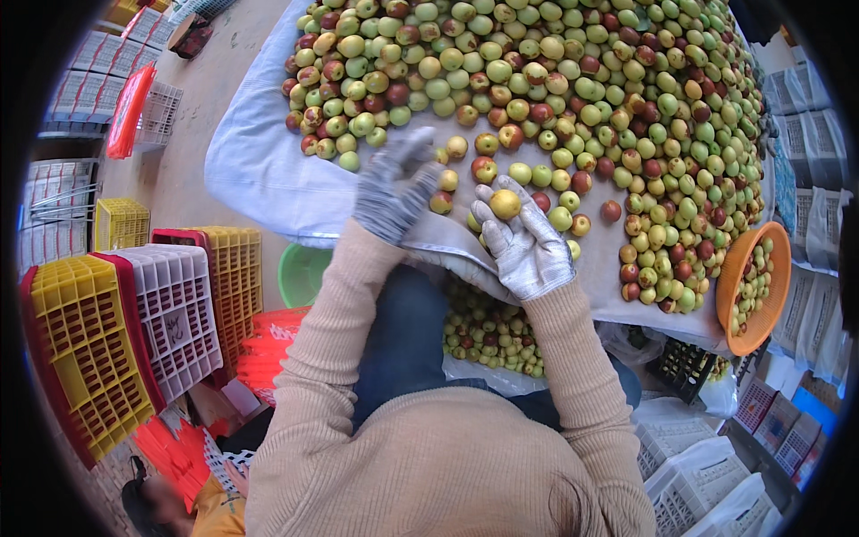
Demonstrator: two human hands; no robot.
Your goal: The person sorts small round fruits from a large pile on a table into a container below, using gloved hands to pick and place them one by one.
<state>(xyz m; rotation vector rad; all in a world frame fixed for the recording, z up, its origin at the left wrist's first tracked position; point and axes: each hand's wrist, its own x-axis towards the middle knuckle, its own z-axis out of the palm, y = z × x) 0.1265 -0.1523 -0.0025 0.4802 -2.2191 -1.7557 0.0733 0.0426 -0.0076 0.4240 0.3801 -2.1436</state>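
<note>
A large heap of green and red-brown jujubes point(550, 74) covers much of a table with a pale cloth point(268, 154). My left hand point(396, 188), in a grey striped knit glove, hovers over the cloth beside a few loose jujubes, fingers apart and blurred; nothing shows in it. On the fingers of my right hand point(520, 241), in a silvery-white glove turned palm up, rests a yellowish jujube point(504, 204). Other single jujubes lie between the two hands and the heap. Under the cloth's front edge, near my knees, more small jujubes point(493, 335) are visible.
An orange basket point(772, 302) holding jujubes tilts at the table's right corner. A green basin point(295, 272) is below the left edge. Yellow and white plastic crates point(178, 315) stand at left, grey crates point(698, 483) at lower right. Another person point(218, 510) is at lower left.
</note>
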